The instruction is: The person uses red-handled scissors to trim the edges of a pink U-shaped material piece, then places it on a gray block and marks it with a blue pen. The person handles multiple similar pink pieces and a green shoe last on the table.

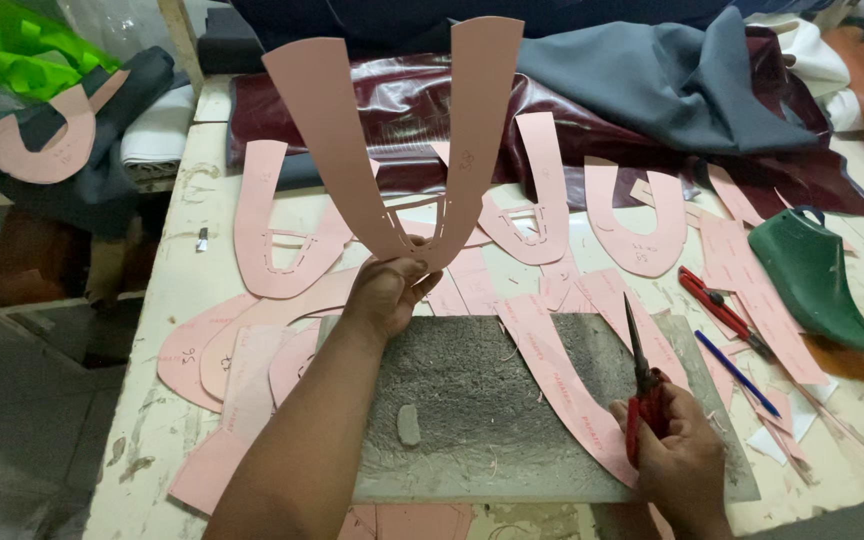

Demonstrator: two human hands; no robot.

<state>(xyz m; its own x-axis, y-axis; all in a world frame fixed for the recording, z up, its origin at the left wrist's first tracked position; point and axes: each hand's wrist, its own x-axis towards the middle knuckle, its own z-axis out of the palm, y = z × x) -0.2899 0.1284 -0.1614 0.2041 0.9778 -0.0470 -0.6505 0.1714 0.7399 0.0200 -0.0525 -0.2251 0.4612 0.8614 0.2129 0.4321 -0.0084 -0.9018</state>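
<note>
Holding a pink U-shaped pattern piece (402,140) by its curved base, the left hand (384,292) pinches it between thumb and fingers just past the far edge of the grey cutting slab (512,400). The piece stands upright above the hand, its two long arms pointing up and away and spreading slightly; its long axis runs from the grip straight away from the person. The left hand is by far the nearer one to it.

The right hand (674,455) rests at the slab's near right corner, closed around the red handles of a pair of scissors (642,385). The dark blades are together and point away from the person, up over the slab. The scissor tips are well apart from the held piece, which lies up and to the left of them.

On the slab lie one long pink strip (552,370), running diagonally toward the right hand, and one small grey lump (408,424). Beyond the slab's far edge at least four more pink U-shaped pieces lie flat on the table, with several more overlapping off its left edge; an exact count is not possible. Right of the slab are one red-handled tool (712,300), one blue pen (737,372) and one green shoe last (817,275). Dark red and grey-blue material (672,85) is heaped beyond the patterns.
</note>
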